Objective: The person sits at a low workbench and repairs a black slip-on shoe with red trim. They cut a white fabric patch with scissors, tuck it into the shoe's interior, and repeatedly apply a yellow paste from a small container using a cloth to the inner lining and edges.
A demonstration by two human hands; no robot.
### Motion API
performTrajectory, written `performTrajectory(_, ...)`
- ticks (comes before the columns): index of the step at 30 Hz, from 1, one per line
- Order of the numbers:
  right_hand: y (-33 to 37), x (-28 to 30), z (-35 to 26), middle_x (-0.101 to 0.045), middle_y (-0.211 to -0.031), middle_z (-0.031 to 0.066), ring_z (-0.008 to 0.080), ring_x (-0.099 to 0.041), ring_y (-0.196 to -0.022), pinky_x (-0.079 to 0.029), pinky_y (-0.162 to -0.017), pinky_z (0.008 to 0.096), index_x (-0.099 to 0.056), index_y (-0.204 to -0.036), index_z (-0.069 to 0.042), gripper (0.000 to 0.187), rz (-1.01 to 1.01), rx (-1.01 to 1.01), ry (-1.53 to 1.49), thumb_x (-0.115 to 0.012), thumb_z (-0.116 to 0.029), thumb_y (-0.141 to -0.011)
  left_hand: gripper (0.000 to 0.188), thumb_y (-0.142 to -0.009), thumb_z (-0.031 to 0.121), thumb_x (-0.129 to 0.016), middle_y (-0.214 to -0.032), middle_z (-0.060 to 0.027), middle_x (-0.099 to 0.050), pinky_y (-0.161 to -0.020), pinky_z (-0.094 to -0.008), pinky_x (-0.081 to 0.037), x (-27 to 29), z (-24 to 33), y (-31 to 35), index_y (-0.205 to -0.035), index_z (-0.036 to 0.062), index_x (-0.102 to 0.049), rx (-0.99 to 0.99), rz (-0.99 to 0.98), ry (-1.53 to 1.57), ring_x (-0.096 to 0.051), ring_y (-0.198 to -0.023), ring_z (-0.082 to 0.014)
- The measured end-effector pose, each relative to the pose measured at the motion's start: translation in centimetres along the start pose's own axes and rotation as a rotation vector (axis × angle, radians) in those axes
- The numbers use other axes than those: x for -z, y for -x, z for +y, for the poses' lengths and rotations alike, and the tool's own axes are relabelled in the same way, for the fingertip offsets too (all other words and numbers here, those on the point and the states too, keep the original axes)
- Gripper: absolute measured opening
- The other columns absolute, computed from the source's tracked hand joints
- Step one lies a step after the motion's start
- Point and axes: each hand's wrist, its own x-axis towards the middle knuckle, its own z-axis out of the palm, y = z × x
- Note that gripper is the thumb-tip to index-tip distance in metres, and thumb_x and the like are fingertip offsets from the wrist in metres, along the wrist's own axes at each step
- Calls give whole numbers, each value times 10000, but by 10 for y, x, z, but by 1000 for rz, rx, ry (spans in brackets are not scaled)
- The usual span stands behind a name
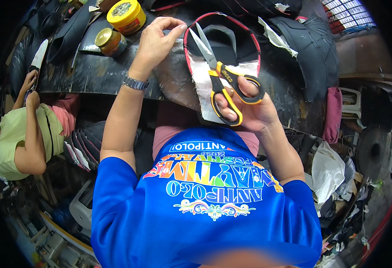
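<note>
My right hand point(255, 106) holds a pair of scissors point(218, 71) with yellow-and-black handles, its thumb and fingers through the loops. The blades point up and away, slightly parted. Beneath them a black shoe upper point(249, 49) with a red edge and frayed white lining lies on the dark table; the lining hangs over the near edge. My left hand point(156, 44), with a metal watch on the wrist, hovers just left of the red edge. Its thumb and index tips come together in a pinch; anything between them is too small to make out.
A yellow tub point(126, 18) and a brown-smeared jar point(110, 42) stand at the back left. Black shoe parts point(301, 58) are piled at the right. Further left, a person in a light green shirt point(21, 143) holds a knife point(39, 56). A white plastic bag point(328, 172) lies lower right.
</note>
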Motion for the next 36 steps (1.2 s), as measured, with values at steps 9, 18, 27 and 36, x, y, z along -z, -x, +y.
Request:
performTrajectory(9, -15, -8, 1, -649, -848, 126, 172, -602, -638, -501, -555, 282, -579, -1249, -31, 383, 26, -9, -2, -680, -309, -1004, 192, -955, 188, -717, -1057, -102, -677, -880, -348, -517, -3, 1, 3, -1014, 5, -715, -169, 82, -127, -663, -981, -249)
performTrajectory(18, 42, -5, -13, -629, -807, 25, 65, -581, -606, -440, -518, 213, -548, -1423, -59, 528, 320, 285, 553, -755, -98, -939, 148, -926, 150, -760, -1025, -45, -695, -784, -278, -492, 7, 32, 19, -1025, 43, -730, -173, 185, -31, -656, -918, -153)
performTrajectory(27, 81, 99, -37, -584, -671, 48, 237, -594, -586, -490, -627, 351, -618, -1265, -83, 391, 1042, 350, 1846, -703, -67, -884, 219, -917, 146, -742, -1176, -139, -692, -903, -385, -556, -48, 84, 35, -1100, 25, -747, -398, -248, -50, -689, -1045, -310)
performTrajectory(36, 30, 37, -36, -695, -1046, 176, 345, -713, -866, -557, -757, 425, -553, -1393, -104, 572, 895, 629, 1718, -743, -313, -894, 636, -890, 401, -731, -1495, -221, -509, -1146, -520, -366, -75, 81, 74, -1385, 24, -596, -423, -482, -545, -477, -1370, -433)
